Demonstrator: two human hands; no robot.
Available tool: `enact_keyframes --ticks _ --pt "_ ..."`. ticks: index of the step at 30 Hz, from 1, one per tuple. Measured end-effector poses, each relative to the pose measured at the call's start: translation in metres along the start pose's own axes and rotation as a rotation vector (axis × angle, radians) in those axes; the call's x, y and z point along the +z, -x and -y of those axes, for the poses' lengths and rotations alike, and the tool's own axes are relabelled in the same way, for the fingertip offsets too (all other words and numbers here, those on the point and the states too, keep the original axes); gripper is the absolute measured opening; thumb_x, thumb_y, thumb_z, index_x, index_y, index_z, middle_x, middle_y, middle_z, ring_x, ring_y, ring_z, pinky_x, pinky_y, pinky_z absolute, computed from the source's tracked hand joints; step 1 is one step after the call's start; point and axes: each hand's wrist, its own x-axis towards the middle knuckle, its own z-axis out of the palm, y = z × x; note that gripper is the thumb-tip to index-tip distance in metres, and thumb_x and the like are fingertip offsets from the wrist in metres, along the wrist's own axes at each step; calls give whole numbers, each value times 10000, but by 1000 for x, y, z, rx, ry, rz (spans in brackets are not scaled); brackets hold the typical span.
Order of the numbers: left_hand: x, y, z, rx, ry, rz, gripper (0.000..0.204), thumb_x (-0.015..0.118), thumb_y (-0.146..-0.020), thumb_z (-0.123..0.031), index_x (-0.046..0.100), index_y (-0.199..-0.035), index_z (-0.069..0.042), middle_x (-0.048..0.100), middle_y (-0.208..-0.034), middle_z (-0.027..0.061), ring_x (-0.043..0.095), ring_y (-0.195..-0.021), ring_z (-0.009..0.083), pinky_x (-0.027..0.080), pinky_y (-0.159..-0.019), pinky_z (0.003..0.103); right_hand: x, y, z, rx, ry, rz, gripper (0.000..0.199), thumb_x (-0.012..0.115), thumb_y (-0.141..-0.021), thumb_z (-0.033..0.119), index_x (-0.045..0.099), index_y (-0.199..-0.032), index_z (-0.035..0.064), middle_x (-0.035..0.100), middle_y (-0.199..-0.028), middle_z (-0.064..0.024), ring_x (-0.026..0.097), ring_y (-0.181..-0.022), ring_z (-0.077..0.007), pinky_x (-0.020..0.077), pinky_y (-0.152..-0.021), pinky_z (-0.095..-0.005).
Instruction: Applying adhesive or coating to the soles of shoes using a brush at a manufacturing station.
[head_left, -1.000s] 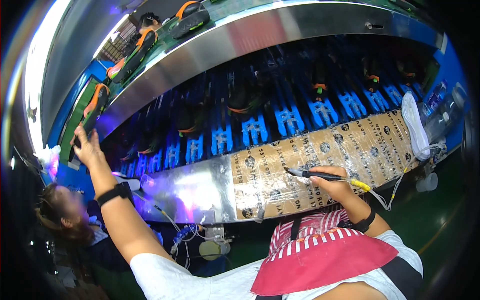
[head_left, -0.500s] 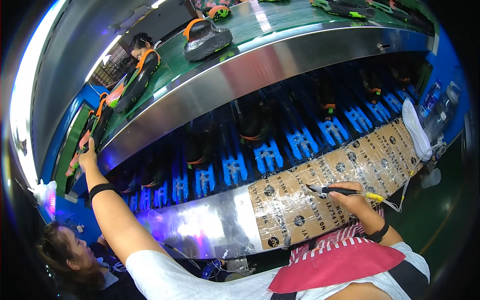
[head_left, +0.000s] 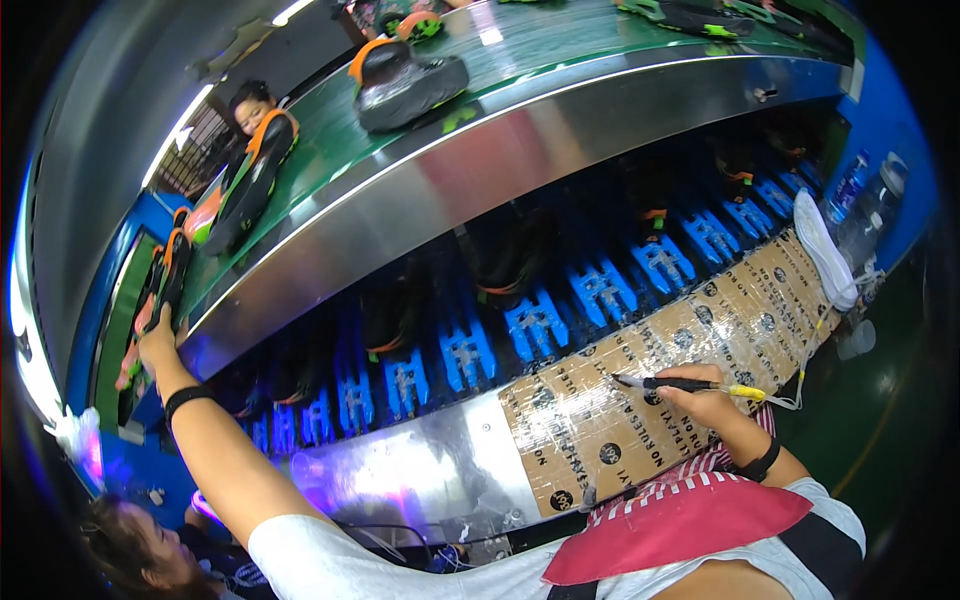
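At the far left my left arm is stretched out, and my left hand (head_left: 158, 346) is closed on the lower end of a black shoe with orange trim (head_left: 176, 276) at the edge of the green conveyor belt. Its fingers are partly hidden by the shoe. In my right hand (head_left: 700, 402) is a brush (head_left: 662, 383) with a dark tip, a black handle and a yellow part joined to a thin tube behind. The brush is held level above the cardboard (head_left: 590, 420), its tip pointing left.
More shoes, such as a dark one (head_left: 412, 92), stand on the belt (head_left: 325, 130). Under its metal side wall (head_left: 480, 150) runs a row of blue forked holders (head_left: 535, 322) with dark shoes. A white insole (head_left: 824, 250) and bottles (head_left: 850, 185) lie at right. Other people are at left and behind the belt.
My left hand has shifted slightly left and down with the shoe it touches. The view has moved a little; my right hand keeps the brush in nearly the same place.
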Motion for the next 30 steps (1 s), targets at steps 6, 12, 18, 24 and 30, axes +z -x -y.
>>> enact_keyframes --ticks 6,12,18,24,30 --pt "-10 66 -37 -94 101 -480 841 514 -714 -681 407 -1285 -73 493 -1184 254 485 -1094 396 408 -867 495 -16 10 -2 -54 -42 -43 229 686 -720 108 663 -922 4 662 -794 -107 608 -670 -139 478 -610 -265" --pt "4 73 -46 417 344 -596 526 477 -874 -450 488 -1223 -57 600 -1021 178 516 -1004 338 424 -814 415 -32 12 1 -136 -15 -42 237 692 -716 121 662 -922 7 666 -802 -126 630 -691 -171 490 -642 -278" --pt "17 75 -133 513 670 -9 517 503 -853 -189 348 -1341 -113 568 -1060 214 572 -910 321 428 -808 382 -52 25 -1 -128 -59 -43 250 703 -720 143 662 -926 8 665 -810 -118 626 -734 -148 481 -671 -259" --pt "39 -8 -108 574 378 48 609 565 -777 -91 333 -1339 -50 466 -1263 175 443 -1174 265 321 -984 301 -78 45 -12 -29 -113 -69 229 688 -735 136 665 -928 16 661 -776 -87 597 -686 -103 470 -628 -234" --pt "50 -63 -58 665 549 140 490 327 -916 -55 210 -1391 -81 443 -1267 131 497 -1065 228 438 -882 321 -85 42 -23 -88 -101 -29 225 684 -740 149 672 -941 50 665 -789 -81 595 -669 -98 471 -622 -228"
